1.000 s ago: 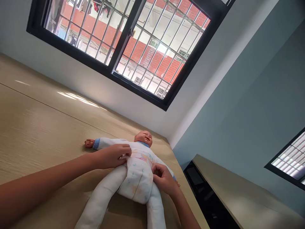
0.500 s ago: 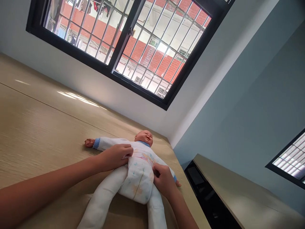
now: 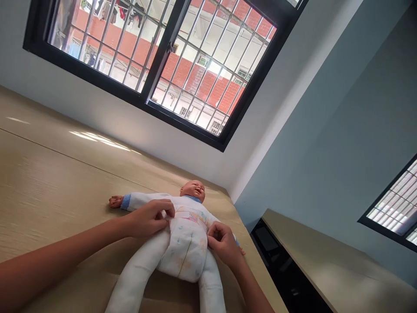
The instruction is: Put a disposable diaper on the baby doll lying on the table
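Observation:
A baby doll [image 3: 193,191] in a white top with blue cuffs lies on its back on the wooden table, legs toward me. Around its hips is a white printed diaper [image 3: 185,250]. My left hand [image 3: 150,218] pinches the diaper's upper edge at the doll's left-side waist in view, fingertips together. At the opposite side of the waist, my right hand [image 3: 223,243] has its fingers curled closed on the diaper's edge. The fingertips partly hide what they grip.
The wooden table [image 3: 65,187] meets a white wall below a barred window [image 3: 146,102]. At the right stands a second wooden surface [image 3: 312,248] beside a dark glossy panel [image 3: 273,252]. Another window [image 3: 394,204] shows at the far right.
The view has shifted slightly. My left hand has moved a little outward from the diaper's middle, its fingers more bent. My right hand stays at the other side of the waist.

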Available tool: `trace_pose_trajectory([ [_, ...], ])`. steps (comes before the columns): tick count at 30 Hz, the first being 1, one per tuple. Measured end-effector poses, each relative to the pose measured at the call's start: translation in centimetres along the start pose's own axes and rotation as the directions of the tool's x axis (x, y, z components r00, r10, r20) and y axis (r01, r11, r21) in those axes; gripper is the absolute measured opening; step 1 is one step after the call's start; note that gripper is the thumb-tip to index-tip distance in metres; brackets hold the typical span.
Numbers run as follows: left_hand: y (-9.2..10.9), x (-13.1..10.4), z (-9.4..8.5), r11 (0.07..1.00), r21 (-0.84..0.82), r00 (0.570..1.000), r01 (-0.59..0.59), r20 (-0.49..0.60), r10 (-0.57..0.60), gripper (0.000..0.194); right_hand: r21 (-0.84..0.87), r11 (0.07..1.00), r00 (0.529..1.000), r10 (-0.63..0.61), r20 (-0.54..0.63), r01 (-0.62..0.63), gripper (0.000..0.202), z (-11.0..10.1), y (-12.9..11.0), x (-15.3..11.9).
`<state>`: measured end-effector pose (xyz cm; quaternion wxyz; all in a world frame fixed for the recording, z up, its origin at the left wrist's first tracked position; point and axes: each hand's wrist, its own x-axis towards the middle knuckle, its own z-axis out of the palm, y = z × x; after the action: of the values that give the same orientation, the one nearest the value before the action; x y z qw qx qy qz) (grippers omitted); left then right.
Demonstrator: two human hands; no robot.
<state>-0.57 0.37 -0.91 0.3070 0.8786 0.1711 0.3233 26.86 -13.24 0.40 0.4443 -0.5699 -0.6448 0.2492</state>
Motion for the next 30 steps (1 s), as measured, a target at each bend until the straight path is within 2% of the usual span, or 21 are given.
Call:
trace_pose_trajectory([
  [3, 1.3, -0.1, -0.2, 0.998, -0.07, 0.999, -0.001, -0.038, -0.002, 0.012, 0.153, 0.988, 1.0, 0.023, -0.021, -0.02, 0.027, -0.2, 0.0, 0.0],
  [7, 3.7, -0.2, 0.3, 0.996, -0.075, 0.998, -0.051, -0.033, 0.049, 0.013, 0.116, 0.993, 1.0, -0.006, -0.031, 0.01, 0.037, 0.6, -0.4, -0.1],
  [10, 4.5, -0.4, 0.6, 0.995, -0.099, 0.996, -0.007, 0.089, 0.016, 0.023, 0.047, 0.997, 0.998, -0.053, -0.031, 0.054, 0.042, 1.4, -0.6, -0.3],
  [13, 4.4, -0.5, 0.2, 0.992, -0.115, 0.976, 0.058, 0.216, -0.032, 0.038, 0.018, 0.998, 0.999, -0.052, -0.016, 0.052, 0.044, 1.7, -0.5, -0.4],
  [16, 4.2, -0.4, -0.6, 0.991, -0.118, 0.961, 0.056, 0.274, -0.022, 0.044, 0.009, 0.999, 0.999, -0.042, -0.007, 0.042, 0.046, 1.7, -0.3, -0.4],
  [19, 4.4, -0.5, -0.9, 0.991, -0.131, 0.976, 0.02, 0.219, 0.01, 0.036, 0.0, 0.999, 0.999, -0.044, -0.017, 0.044, 0.047, 1.6, -0.1, -0.4],
  [21, 5.1, -0.6, -0.7, 0.991, -0.121, 0.989, -0.053, 0.131, 0.069, 0.023, -0.006, 0.999, 0.999, -0.042, -0.022, 0.042, 0.047, 1.7, 0.0, -0.4],
  [23, 6.1, -0.8, -0.2, 0.987, -0.097, 0.983, -0.128, 0.12, 0.139, 0.019, -0.015, 0.999, 0.999, -0.044, -0.027, 0.044, 0.047, 1.7, 0.1, -0.4],
  [25, 6.9, -1.1, 0.4, 0.986, -0.063, 0.965, -0.155, 0.202, 0.165, 0.031, -0.033, 0.998, 0.998, -0.06, -0.034, 0.059, 0.047, 1.7, -0.1, -0.4],
  [27, 7.3, -1.5, 1.1, 0.989, -0.008, 0.952, -0.147, 0.27, 0.144, 0.051, -0.066, 0.994, 0.995, -0.091, -0.038, 0.088, 0.047, 1.7, -0.5, -0.5],
  [30, 6.7, -1.9, 1.9, 0.982, 0.104, 0.945, -0.157, 0.303, 0.119, 0.076, -0.144, 0.983, 0.993, -0.117, 0.016, 0.118, 0.045, 1.5, -1.4, -0.8],
])
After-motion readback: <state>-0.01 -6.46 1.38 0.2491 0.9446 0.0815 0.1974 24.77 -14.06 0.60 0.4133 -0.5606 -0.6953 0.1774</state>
